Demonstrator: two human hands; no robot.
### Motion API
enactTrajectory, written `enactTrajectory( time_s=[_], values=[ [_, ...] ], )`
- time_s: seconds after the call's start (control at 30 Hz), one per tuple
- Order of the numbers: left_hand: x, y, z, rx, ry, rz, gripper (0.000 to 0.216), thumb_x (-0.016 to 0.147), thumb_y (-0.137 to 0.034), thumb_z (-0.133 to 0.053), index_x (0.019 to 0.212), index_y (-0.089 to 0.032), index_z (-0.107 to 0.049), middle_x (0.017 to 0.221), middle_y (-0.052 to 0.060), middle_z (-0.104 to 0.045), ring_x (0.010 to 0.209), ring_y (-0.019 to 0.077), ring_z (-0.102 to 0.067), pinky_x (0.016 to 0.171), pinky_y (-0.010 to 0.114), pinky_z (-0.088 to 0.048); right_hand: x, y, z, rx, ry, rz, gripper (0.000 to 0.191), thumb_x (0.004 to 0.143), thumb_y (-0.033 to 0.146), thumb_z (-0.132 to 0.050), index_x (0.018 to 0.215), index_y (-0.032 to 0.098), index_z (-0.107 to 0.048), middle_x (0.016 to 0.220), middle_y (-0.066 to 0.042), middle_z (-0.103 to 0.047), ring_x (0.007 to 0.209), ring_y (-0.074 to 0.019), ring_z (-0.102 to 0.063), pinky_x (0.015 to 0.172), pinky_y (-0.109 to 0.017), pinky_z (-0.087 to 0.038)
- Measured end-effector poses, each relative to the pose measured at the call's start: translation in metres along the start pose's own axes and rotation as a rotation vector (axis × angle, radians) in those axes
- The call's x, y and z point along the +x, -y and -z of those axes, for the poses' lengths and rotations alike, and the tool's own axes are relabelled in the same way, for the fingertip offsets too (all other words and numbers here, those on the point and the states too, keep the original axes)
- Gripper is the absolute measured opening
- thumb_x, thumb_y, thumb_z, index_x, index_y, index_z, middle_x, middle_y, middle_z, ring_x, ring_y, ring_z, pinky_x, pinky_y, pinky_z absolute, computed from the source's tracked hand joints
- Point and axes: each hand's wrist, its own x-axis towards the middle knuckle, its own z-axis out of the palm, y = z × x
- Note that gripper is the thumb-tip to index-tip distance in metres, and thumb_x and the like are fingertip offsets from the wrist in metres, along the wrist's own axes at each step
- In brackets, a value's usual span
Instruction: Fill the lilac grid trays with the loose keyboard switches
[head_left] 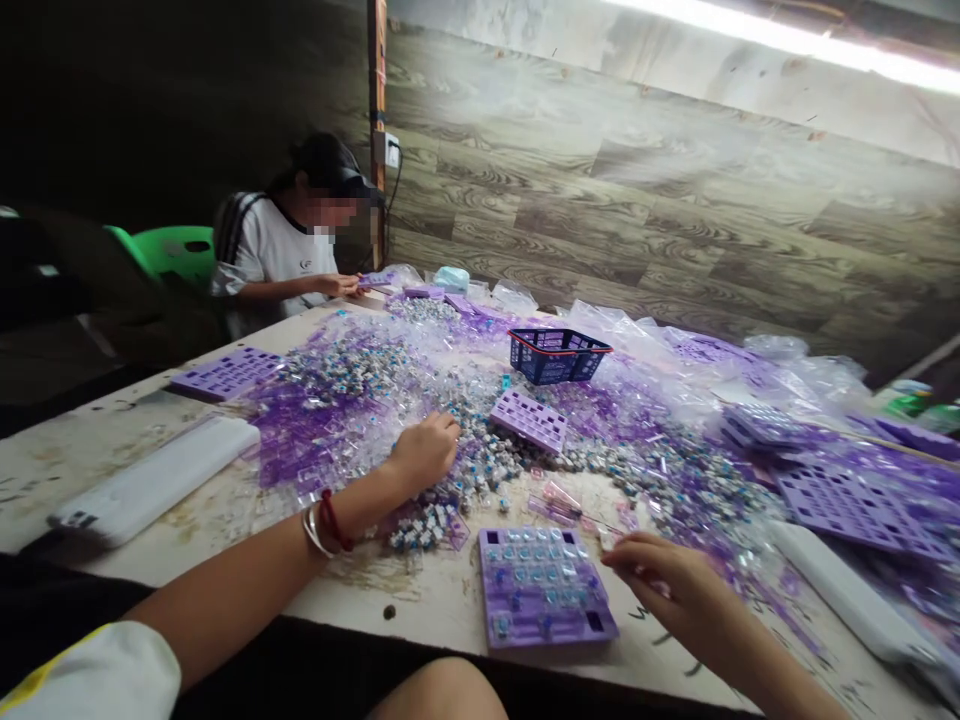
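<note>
My left hand (424,455) reaches into a heap of small white-and-blue switch-like parts (480,470). Its fingers are curled together, and whatever they grip is hidden. A red cord and a silver bangle circle that wrist. At the right, my right hand (664,570) pinches a small whitish piece (606,540) at its fingertips, just beside a purple tray (547,630). Rows of clear, bluish square pieces fill much of this tray, while some corner slots look dark. Behind it lies a clear pinkish stick (559,500) with a thin shaft.
Clear and purple plastic parts (300,440) spread across the table. A dark blue basket (559,358), another purple tray (529,420) and long white cases (161,475) stand around. At far left, a person (277,250) handles a purple piece. Plastic bags (622,330) line the back.
</note>
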Motion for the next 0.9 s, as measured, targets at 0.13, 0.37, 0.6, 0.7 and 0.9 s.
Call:
enactTrajectory(
  time_s=[0.13,0.37,0.6,0.7,0.9],
  values=[
    [0.003,0.003,-0.002,-0.029,-0.072,-0.04,0.019,0.087,-0.012,-0.044,0.094,-0.014,-0.062,0.104,0.011,-0.061,0.104,0.0247,-0.055,0.091,0.035,-0.047,0.008,0.004,-0.014,0.033,-0.007,-0.064,0.022,0.085,0.021,-0.048,0.087,0.021,-0.069,0.084,-0.006,-0.068,0.07,-0.0164,-0.064,0.062,-0.025,-0.052],
    [0.007,0.01,-0.009,-0.039,-0.126,-0.052,0.019,0.086,-0.014,-0.045,0.094,-0.015,-0.063,0.108,0.01,-0.061,0.104,0.0239,-0.056,0.091,0.035,-0.048,0.025,0.005,-0.026,0.072,-0.149,-0.021,0.019,0.084,0.015,-0.05,0.094,0.018,-0.066,0.087,-0.006,-0.068,0.074,-0.0159,-0.063,0.067,-0.026,-0.052],
    [0.011,0.018,-0.018,-0.099,-0.178,-0.106,0.021,0.085,-0.016,-0.044,0.091,-0.014,-0.065,0.107,0.013,-0.061,0.105,0.0249,-0.055,0.097,0.039,-0.045,0.041,0.003,-0.032,0.127,-0.094,-0.057,0.015,0.079,0.01,-0.06,0.081,0.019,-0.071,0.082,-0.004,-0.073,0.07,-0.0159,-0.065,0.065,-0.025,-0.051],
    [0.012,0.021,-0.021,-0.137,-0.21,-0.126,0.021,0.084,-0.015,-0.045,0.091,-0.014,-0.065,0.105,0.013,-0.062,0.104,0.0255,-0.055,0.098,0.042,-0.045,0.045,0.001,-0.032,0.166,-0.068,-0.084,0.018,0.077,0.007,-0.061,0.079,0.019,-0.073,0.082,-0.003,-0.074,0.072,-0.0166,-0.067,0.066,-0.025,-0.051],
    [0.012,0.021,-0.02,-0.13,-0.217,-0.158,0.022,0.085,-0.017,-0.044,0.09,-0.012,-0.064,0.105,0.014,-0.061,0.103,0.0261,-0.056,0.099,0.045,-0.044,0.047,0.004,-0.029,0.155,-0.022,-0.148,0.023,0.074,0.001,-0.06,0.08,0.017,-0.075,0.08,-0.004,-0.074,0.074,-0.0168,-0.067,0.068,-0.024,-0.05]
  ],
)
